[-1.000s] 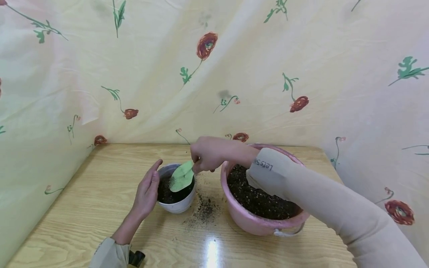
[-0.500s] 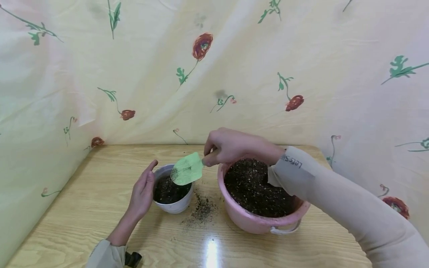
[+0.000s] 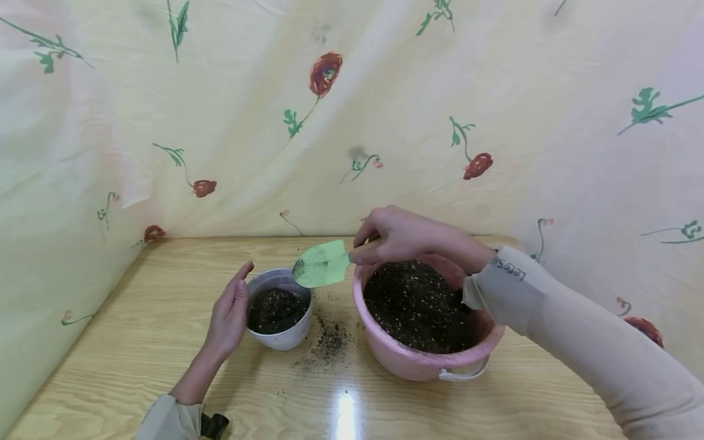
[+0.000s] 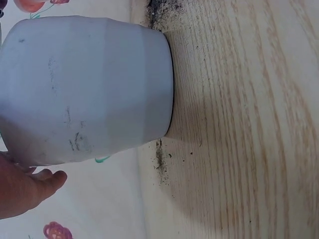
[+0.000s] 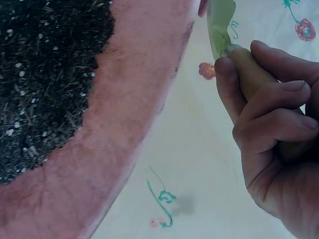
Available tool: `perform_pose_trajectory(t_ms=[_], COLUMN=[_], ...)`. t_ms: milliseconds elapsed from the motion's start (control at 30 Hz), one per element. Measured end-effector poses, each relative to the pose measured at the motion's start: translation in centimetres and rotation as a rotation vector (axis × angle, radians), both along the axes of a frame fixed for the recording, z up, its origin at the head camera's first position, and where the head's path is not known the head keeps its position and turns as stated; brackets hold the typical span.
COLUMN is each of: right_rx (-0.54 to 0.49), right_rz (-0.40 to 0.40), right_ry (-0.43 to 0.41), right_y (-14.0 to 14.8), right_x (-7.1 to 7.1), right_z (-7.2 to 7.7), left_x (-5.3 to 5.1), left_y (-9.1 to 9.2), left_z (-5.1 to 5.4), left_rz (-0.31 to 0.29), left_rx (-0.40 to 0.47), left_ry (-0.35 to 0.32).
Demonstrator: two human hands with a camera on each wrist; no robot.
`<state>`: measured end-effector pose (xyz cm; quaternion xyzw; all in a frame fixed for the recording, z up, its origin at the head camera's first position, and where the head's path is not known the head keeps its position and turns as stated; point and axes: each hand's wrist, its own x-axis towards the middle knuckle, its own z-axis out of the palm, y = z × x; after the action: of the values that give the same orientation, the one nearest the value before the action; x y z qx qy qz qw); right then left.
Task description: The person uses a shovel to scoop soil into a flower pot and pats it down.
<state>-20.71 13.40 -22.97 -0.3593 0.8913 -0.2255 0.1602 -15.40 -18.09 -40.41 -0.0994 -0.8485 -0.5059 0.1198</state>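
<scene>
My right hand (image 3: 398, 235) grips the wooden handle of a green trowel (image 3: 321, 264); in the right wrist view the fingers curl round that handle (image 5: 254, 74). Bits of soil cling to the blade, which hovers over the right rim of a white pot (image 3: 286, 336). Dark soil (image 3: 277, 310) partly fills this pot. Along the pot's left side lies my left hand (image 3: 228, 311), fingers fairly straight and touching the wall. The left wrist view has the pot (image 4: 89, 89) standing on the table, with part of the left hand (image 4: 25, 186) at its rim.
A large pink tub (image 3: 407, 360) of dark soil with white specks stands on the right, its white handle (image 3: 462, 374) facing front. Spilled soil (image 3: 332, 343) lies on the wooden table (image 3: 275, 403) between pot and tub. A flowered cloth (image 3: 247, 122) hangs behind.
The right hand has drawn the trowel up and rightward from inside the pot, toward the tub. More of the pot's soil now shows. The left hand stays beside the pot.
</scene>
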Motion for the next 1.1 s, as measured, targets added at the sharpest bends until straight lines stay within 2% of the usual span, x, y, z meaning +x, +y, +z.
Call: perform_pose_trajectory(t_ms=[267, 400, 733, 1000, 1100], right_rx=[-0.069, -0.092, -0.191, -0.224, -0.247], right_rz=[-0.072, -0.119, -0.177, -0.210, -0.224], right_ry=[0.017, -0.004, -0.082, 0.069, 0.090], right_y=[2.0, 3.1, 5.5, 6.2, 6.3], right_x=[0.1, 0.4, 1.5, 2.6, 3.0], right_z=[-0.7, -0.9, -1.5, -1.7, -1.6], left_x=[-0.1, -0.1, 0.0, -0.1, -0.1], left_y=[-0.1, -0.2, -0.1, -0.3, -0.4], left_z=[0.1, 0.1, 0.2, 0.1, 0.0], left_rz=[-0.012, -0.011, 0.054, 0.020, 0.007], left_rx=[0.015, 0.015, -0.004, 0.027, 0.025], left_ry=[0.007, 0.001, 0.026, 0.013, 0.015])
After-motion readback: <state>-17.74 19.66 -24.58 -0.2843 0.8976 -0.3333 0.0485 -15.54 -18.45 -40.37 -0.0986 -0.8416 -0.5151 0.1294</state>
